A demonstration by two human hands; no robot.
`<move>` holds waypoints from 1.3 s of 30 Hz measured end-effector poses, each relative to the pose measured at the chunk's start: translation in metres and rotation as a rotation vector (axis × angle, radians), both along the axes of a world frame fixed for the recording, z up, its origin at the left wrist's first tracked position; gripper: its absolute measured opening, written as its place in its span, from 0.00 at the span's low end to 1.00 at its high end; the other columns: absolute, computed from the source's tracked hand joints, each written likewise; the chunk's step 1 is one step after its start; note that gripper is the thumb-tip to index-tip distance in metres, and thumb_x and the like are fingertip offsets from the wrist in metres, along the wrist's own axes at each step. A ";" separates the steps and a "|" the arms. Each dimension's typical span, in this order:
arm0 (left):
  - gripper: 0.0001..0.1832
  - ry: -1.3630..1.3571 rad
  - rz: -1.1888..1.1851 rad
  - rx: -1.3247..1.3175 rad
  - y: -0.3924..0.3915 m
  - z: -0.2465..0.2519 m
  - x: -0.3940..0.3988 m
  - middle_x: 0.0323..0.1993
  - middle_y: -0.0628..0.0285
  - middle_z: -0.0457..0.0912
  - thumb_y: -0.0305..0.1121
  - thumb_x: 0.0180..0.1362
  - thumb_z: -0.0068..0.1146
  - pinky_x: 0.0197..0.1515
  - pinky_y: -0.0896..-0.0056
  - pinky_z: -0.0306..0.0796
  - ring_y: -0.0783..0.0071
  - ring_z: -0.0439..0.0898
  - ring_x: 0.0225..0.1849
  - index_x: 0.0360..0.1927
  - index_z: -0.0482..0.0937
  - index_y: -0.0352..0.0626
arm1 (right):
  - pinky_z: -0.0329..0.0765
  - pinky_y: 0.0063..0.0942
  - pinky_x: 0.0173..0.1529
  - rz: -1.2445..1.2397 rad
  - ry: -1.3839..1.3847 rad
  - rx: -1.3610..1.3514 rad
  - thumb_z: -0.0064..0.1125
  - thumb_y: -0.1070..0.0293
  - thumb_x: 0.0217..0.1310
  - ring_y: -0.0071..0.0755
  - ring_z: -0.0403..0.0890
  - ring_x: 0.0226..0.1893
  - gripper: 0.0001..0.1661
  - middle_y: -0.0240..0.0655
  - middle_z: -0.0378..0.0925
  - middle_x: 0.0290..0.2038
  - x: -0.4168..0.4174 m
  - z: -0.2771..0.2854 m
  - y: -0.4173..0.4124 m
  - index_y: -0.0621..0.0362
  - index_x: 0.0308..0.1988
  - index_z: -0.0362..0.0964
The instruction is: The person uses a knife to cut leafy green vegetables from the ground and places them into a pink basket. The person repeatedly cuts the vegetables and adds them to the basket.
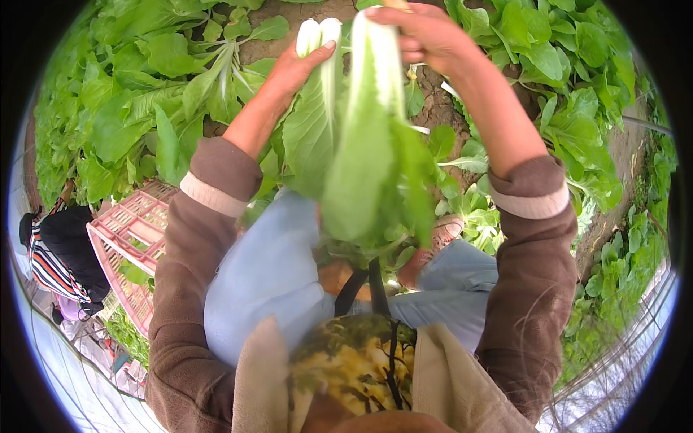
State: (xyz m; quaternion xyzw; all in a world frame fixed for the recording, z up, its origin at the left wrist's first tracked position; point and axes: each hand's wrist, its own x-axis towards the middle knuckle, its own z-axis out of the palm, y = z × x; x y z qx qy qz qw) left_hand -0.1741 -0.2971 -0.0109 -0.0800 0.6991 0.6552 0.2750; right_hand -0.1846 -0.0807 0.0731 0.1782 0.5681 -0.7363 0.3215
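My left hand (300, 67) grips leafy greens with thick white stalks (330, 70), their cut-looking white ends pointing up. Beside it, my right hand (419, 40) is closed around a larger white-stalked leafy green (373, 108), whose broad leaves hang down over my lap, slightly blurred. A piece of a light wooden-looking handle (397, 5) shows at the top edge by the right hand; the rest of it is out of view. Both hands are at the top of the picture, above bare soil between growing plants.
Dense leafy greens (162, 59) grow at the left, and more plants (574, 48) at the right. A pink plastic crate (127, 227) stands at my left, holding some leaves. Beyond it is another person (59, 254) in striped and black clothing. My red shoe (438, 238) rests among low leaves.
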 end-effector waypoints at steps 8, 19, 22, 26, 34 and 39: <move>0.21 -0.374 0.017 0.635 0.026 -0.005 0.034 0.43 0.59 0.78 0.45 0.58 0.53 0.45 0.62 0.74 0.64 0.79 0.42 0.49 0.71 0.44 | 0.57 0.22 0.12 -0.138 0.113 0.096 0.64 0.62 0.52 0.21 0.64 0.09 0.15 0.30 0.70 0.15 0.013 -0.077 -0.037 0.60 0.23 0.71; 0.26 -0.247 -0.004 0.404 0.003 -0.015 0.031 0.44 0.58 0.77 0.49 0.58 0.52 0.46 0.65 0.74 0.67 0.79 0.43 0.54 0.68 0.43 | 0.60 0.19 0.13 -0.058 0.049 -0.002 0.54 0.59 0.61 0.19 0.63 0.12 0.14 0.27 0.67 0.17 0.008 -0.060 -0.052 0.59 0.32 0.70; 0.28 -0.217 0.009 0.393 -0.005 -0.005 0.035 0.46 0.57 0.77 0.51 0.57 0.52 0.48 0.65 0.73 0.66 0.78 0.44 0.54 0.68 0.42 | 0.61 0.17 0.15 -0.050 0.055 -0.053 0.52 0.60 0.62 0.17 0.63 0.15 0.12 0.26 0.67 0.20 0.010 -0.043 -0.040 0.57 0.35 0.68; 0.31 -0.120 0.049 0.389 -0.020 0.016 0.032 0.47 0.55 0.76 0.53 0.55 0.51 0.49 0.64 0.72 0.65 0.77 0.46 0.55 0.67 0.41 | 0.61 0.16 0.17 -0.162 0.143 0.174 0.51 0.60 0.63 0.15 0.61 0.15 0.10 0.26 0.67 0.23 0.027 0.000 -0.023 0.56 0.35 0.67; 0.38 0.140 0.217 0.380 -0.073 0.070 0.016 0.50 0.52 0.74 0.58 0.52 0.50 0.53 0.64 0.70 0.62 0.75 0.49 0.57 0.66 0.38 | 0.63 0.17 0.22 -0.209 0.312 0.266 0.58 0.65 0.59 0.14 0.62 0.17 0.17 0.38 0.78 0.41 0.076 0.053 0.008 0.61 0.44 0.65; 0.41 0.277 0.305 0.431 -0.095 0.095 0.020 0.52 0.50 0.73 0.60 0.50 0.50 0.55 0.63 0.68 0.60 0.74 0.51 0.58 0.65 0.36 | 0.64 0.18 0.23 -0.203 0.470 0.338 0.55 0.64 0.60 0.14 0.61 0.17 0.17 0.37 0.78 0.41 0.102 0.107 -0.019 0.62 0.45 0.66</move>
